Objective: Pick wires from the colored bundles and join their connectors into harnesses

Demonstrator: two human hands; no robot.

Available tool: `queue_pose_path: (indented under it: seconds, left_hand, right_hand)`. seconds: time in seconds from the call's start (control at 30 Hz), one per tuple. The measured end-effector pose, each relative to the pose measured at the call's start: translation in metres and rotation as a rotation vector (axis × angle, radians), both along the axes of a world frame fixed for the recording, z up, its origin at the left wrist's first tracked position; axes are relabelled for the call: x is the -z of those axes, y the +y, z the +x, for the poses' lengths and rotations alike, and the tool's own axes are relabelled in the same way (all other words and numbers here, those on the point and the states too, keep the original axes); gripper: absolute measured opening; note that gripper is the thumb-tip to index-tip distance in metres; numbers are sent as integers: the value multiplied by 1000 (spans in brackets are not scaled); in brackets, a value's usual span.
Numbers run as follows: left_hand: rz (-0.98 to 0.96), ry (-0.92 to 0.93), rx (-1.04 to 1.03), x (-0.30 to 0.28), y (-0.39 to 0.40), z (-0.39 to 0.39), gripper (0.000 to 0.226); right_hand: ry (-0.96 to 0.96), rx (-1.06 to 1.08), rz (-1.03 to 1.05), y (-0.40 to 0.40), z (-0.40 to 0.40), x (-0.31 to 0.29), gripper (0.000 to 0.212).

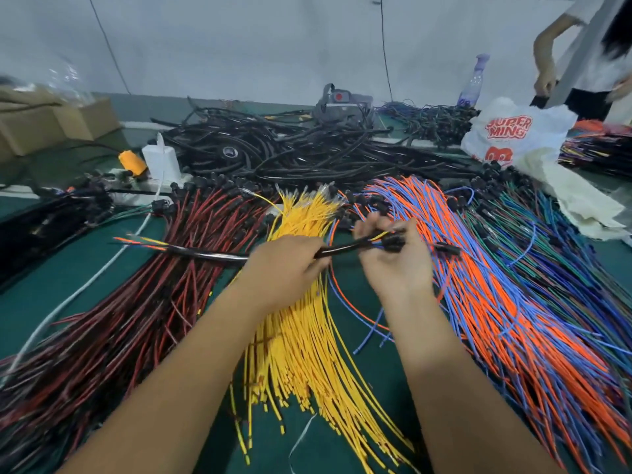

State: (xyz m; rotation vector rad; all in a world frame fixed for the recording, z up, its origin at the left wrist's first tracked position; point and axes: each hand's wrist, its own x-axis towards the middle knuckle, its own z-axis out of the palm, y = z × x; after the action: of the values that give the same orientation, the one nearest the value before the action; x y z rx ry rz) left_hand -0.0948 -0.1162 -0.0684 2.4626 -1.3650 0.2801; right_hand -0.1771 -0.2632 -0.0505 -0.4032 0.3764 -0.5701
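Note:
Above the green table [89, 268] I hold a black-sleeved harness [205, 252] level; coloured wire ends stick out of its left end. My left hand [284, 265] grips the sleeve near its middle. My right hand [393, 258] pinches the black connectors [393, 241] at its right end, where short coloured wires leave the sleeve. Under the hands lie fanned bundles: red-and-black wires [143, 313], yellow wires [307, 350], orange-and-blue wires [496, 302], and green-and-blue wires [574, 261] at the far right.
A heap of black cables [307, 148] fills the back of the table. A white bottle [160, 159], an orange spool [131, 163] and cardboard boxes [51, 124] stand at the back left. A printed plastic bag [513, 131] lies back right, where another person [588, 53] stands.

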Motion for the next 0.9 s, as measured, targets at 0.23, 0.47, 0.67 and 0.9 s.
queue_pose_path:
  seconds: [0.23,0.47,0.67,0.9]
  left_hand:
    - [-267,-90,-199,-69,64,27,30]
    - [-486,-273,-638,-143,169,56,36]
    - [-113,-345,-1016,-123,254,93,20]
    - [376,287,-1032,-12,312,99,65]
  right_hand:
    - [-266,-276,-68,32,13,-62,60]
    - [-189,-619,-295,88,29,-50,58]
    - [-173,-574,-311,75,30,-38,49]
    - [-52,-469,-425,50,8,-42,43]
